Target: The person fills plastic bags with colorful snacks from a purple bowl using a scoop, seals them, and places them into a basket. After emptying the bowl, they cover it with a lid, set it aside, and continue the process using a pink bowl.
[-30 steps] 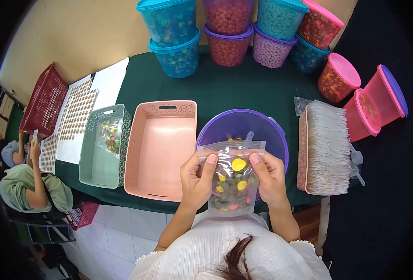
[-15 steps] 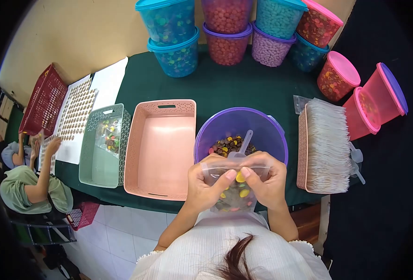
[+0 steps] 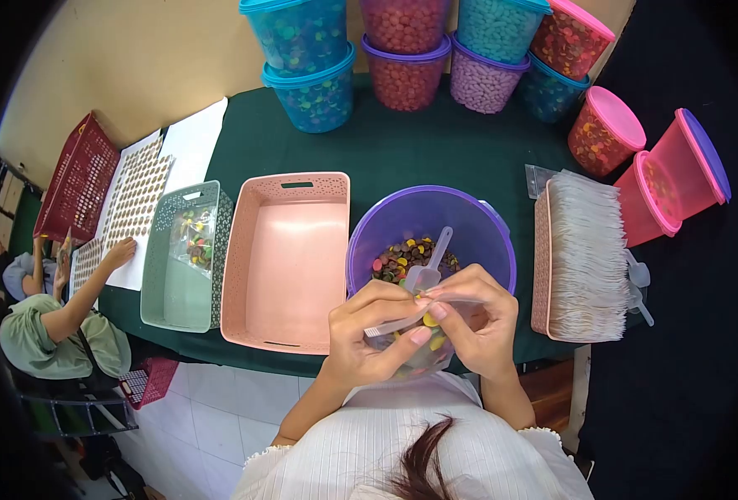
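Between my two hands is a clear zip bag (image 3: 423, 360) with yellow, green and dark round candies inside. My left hand (image 3: 375, 332) is closed on its left upper edge, thumb in front. On the other side of the bag's top, my right hand (image 3: 479, 325) pinches it with thumb and fingers. Just beyond my hands stands a purple tub (image 3: 492, 225), partly hidden by them. In it lie loose brown, yellow and red candies (image 3: 398, 258) and a clear plastic scoop (image 3: 436, 254), its handle pointing up.
A pink basket (image 3: 290, 267) and a green basket (image 3: 169, 292) holding a filled bag (image 3: 195, 242) stand left. On the right is a basket of stacked bags (image 3: 586, 258). Lidded candy tubs (image 3: 406, 79) line the back. A co-worker's hand (image 3: 120, 252) touches sticker sheets (image 3: 140, 196).
My hands have drawn the bag's top together, so its flat opening is now bunched and tilted. At the left, the co-worker's hand has reached farther right onto the sheets.
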A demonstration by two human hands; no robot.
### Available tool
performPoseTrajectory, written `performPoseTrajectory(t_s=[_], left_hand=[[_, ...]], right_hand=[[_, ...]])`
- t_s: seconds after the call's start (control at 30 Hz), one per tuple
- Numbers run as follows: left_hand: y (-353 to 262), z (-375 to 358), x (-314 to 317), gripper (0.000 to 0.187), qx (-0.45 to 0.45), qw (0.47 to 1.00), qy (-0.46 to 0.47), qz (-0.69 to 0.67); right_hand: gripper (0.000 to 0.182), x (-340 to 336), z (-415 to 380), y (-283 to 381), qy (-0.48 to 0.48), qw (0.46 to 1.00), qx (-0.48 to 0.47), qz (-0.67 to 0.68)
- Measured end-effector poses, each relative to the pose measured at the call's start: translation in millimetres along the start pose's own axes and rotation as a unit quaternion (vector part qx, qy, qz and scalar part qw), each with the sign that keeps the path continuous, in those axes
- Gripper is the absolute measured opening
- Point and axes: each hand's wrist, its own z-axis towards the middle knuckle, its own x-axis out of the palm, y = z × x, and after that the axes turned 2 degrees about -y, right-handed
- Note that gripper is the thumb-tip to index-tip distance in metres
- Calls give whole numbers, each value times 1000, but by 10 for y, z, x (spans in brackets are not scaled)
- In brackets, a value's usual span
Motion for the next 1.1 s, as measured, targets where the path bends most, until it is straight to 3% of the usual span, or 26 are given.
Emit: performPoseTrajectory(t_s=[0.17,0.23,0.37,0.43,0.57,0.63,0.77,0.83,0.9,0.97,1.03,1.07,1.1], left_hand=[[89,-22,6,10,17,996,0,82],[122,-28,34,10,-15,995,-49,82],[121,-35,-75,11,-92,994,-39,41],[78,-3,-178,11,-179,983,37,-1],[53,67,-232,11,-198,972,125,-27],[169,0,-156,17,-124,990,46,55],[175,-12,-80,14,-218,974,-43,48],[187,-9,-126,16,-210,977,-19,29],[140,9,-161,21,-149,983,107,-11],[147,-7,-220,22,-155,982,109,21],[113,7,-368,22,-217,963,144,68],[48,12,-442,22,-263,962,77,17],[115,-29,-546,23,-234,971,-43,-37]], right_hand=[[8,14,-72,-58,-30,994,-11,-104],[9,-14,-55,-50,-14,994,6,-107],[10,-118,7,-1,49,994,80,-51],[10,-147,12,-23,55,993,95,-39],[10,-196,51,-64,32,990,122,-63],[12,-180,33,-65,39,986,142,-74],[17,-172,32,-42,88,992,80,-31],[19,-207,16,-96,73,994,63,-50],[20,-239,-3,-113,48,994,98,-30],[19,-250,8,-102,35,989,111,-93],[19,-245,-10,-66,66,987,113,-91],[23,-192,-8,-21,35,992,101,-71],[28,-146,-6,20,3,995,91,-50]])
